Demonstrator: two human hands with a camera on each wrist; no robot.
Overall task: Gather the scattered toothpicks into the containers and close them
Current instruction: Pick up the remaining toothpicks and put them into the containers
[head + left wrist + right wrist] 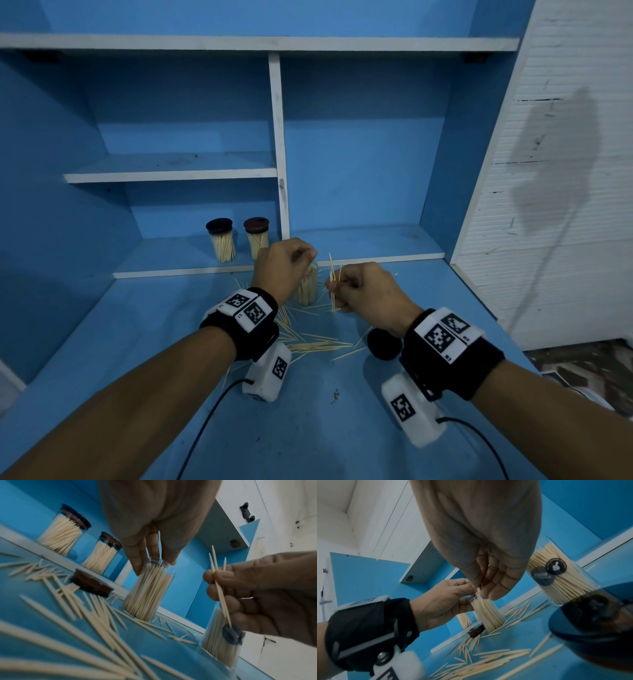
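Observation:
An open clear jar (pixel 306 289) packed with toothpicks stands on the blue table (pixel 308 428). My left hand (pixel 305 257) grips this jar (pixel 147 588) at its rim from above. My right hand (pixel 334 286), just right of the jar, pinches a few toothpicks (pixel 331 274) upright; these toothpicks (pixel 217 574) stick out above and below its fingers (pixel 216 589). A second labelled jar (pixel 556 574) stands below my right hand. Loose toothpicks (pixel 315 344) lie scattered in front of the jars. A brown lid (pixel 91 584) and a dark lid (pixel 383 344) lie on the table.
Two lidded jars full of toothpicks (pixel 222 245) (pixel 256 238) stand on the low shelf (pixel 191 272) behind. A white divider (pixel 279 154) splits the blue shelving. A white wall (pixel 548 171) bounds the table's right side. Camera cables (pixel 205 421) trail toward me.

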